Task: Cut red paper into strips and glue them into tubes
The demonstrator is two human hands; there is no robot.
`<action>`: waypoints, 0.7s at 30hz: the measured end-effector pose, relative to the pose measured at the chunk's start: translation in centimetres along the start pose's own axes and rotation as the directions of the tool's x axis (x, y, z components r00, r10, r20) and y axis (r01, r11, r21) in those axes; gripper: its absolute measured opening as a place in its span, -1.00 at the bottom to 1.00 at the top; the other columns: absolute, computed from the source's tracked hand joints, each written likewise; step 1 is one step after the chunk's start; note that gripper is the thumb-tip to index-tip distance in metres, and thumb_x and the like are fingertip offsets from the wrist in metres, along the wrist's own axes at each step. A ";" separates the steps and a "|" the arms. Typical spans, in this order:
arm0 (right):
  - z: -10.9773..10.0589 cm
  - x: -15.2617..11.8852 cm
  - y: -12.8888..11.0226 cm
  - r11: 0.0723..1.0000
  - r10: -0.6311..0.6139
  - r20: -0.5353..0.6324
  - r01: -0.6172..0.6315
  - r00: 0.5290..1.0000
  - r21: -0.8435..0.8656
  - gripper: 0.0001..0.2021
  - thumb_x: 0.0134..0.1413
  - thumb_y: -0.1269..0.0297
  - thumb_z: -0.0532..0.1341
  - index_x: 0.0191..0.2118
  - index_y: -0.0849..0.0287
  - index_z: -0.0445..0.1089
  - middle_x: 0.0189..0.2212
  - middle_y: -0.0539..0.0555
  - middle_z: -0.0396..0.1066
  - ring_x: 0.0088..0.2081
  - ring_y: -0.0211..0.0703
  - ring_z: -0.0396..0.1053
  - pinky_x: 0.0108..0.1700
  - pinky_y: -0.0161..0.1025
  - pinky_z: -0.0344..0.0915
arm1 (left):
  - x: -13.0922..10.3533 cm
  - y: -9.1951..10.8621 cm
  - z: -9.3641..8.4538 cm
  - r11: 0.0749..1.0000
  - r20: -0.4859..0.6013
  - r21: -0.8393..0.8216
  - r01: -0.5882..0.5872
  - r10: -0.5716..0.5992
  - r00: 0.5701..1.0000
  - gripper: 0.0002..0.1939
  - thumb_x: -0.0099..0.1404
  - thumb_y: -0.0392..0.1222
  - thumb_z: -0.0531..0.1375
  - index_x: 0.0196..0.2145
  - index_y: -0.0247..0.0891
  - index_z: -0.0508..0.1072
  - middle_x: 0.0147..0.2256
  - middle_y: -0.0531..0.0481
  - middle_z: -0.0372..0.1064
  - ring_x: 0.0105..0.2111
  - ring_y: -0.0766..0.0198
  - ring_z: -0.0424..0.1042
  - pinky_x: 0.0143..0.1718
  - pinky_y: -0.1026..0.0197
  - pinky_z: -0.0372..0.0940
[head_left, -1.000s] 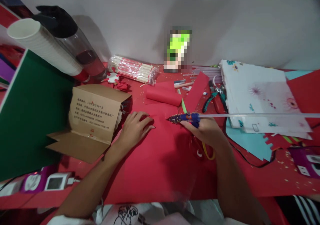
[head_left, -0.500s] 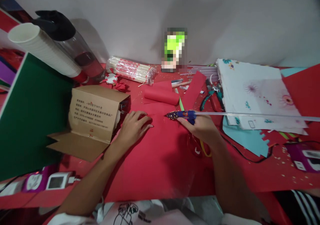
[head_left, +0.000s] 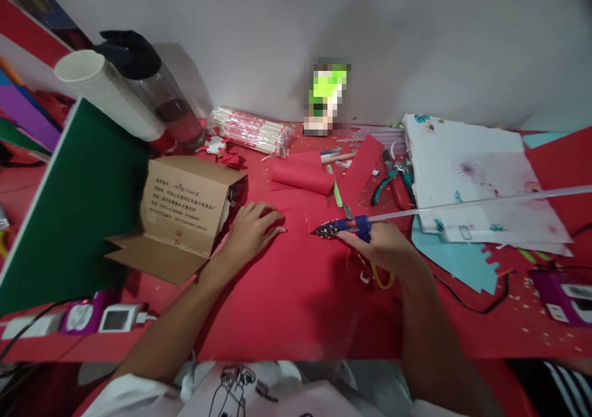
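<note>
My right hand point(head_left: 388, 241) is wrapped round a blue hot glue gun point(head_left: 348, 226), whose speckled nozzle points left, low over a sheet of red paper point(head_left: 277, 300). A long clear glue stick point(head_left: 476, 202) runs out of the gun's back to the right. My left hand point(head_left: 254, 227) rests on the red paper with fingers stretched out and slightly curled, holding nothing. Just beyond both hands lie a rolled red paper tube point(head_left: 300, 177) and a green-handled cutter point(head_left: 335, 189). Fine marks, perhaps glue, show by the nozzle tip.
An opened cardboard box point(head_left: 185, 204) stands left, near a green board point(head_left: 78, 213), stacked paper cups point(head_left: 115, 99) and a bottle point(head_left: 161, 90). Wrapped sticks point(head_left: 250, 132), a phone point(head_left: 327, 96) and pliers point(head_left: 396, 179) lie behind. White patterned sheets point(head_left: 472, 152) lie right; a cable trails below.
The glue gun's nozzle has shifted slightly right and down, and the glue stick's far end has tilted up. My left hand stays on the paper. The view has shifted a little.
</note>
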State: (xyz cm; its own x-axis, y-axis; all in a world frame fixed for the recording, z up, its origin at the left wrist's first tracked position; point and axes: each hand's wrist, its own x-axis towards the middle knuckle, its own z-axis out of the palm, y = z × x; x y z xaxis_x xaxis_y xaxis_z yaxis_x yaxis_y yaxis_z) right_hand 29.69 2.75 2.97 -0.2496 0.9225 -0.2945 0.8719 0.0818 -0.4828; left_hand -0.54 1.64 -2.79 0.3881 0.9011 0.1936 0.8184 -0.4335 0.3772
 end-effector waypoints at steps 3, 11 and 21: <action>0.3 -0.1 0.2 1.000 -0.008 -0.007 0.008 1.000 -0.009 -0.57 0.22 -0.12 0.17 -0.51 0.08 0.43 -0.56 0.04 0.47 -0.45 -0.07 0.44 -0.40 -0.23 0.10 | -0.1 -0.1 0.1 1.000 -0.004 -0.007 -0.003 0.003 1.000 -0.70 0.44 0.06 0.20 -0.05 -0.14 0.58 -0.03 -0.16 0.47 -0.09 0.05 0.38 -0.08 0.04 0.25; 0.7 -0.3 1.0 0.995 -0.095 -0.086 0.091 0.992 -0.050 -0.54 0.26 -0.14 0.15 -0.43 0.11 0.53 -0.49 0.12 0.55 -0.36 -0.01 0.50 -0.37 -0.23 0.13 | 0.0 -0.3 0.2 1.000 -0.012 0.008 -0.011 0.011 1.000 -0.66 0.44 0.11 0.19 -0.06 -0.15 0.58 -0.04 -0.16 0.49 -0.10 0.06 0.39 -0.07 0.04 0.24; 0.1 -0.7 0.9 0.990 -0.128 -0.058 0.124 0.990 -0.066 -0.58 0.29 -0.11 0.15 -0.30 0.09 0.60 -0.43 0.13 0.58 -0.32 0.00 0.52 -0.35 -0.24 0.16 | 0.0 -0.4 0.1 1.000 -0.016 0.009 -0.024 0.024 1.000 -0.66 0.42 0.11 0.21 -0.06 -0.17 0.57 -0.04 -0.14 0.49 -0.09 0.08 0.39 -0.06 0.07 0.24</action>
State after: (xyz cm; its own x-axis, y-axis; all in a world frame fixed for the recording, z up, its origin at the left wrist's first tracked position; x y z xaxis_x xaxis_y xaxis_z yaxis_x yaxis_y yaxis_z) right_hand 30.56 2.15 2.63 -0.3346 0.9246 -0.1818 0.8600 0.2208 -0.4600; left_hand -0.80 1.79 -3.01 0.4008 0.8902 0.2166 0.8129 -0.4545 0.3641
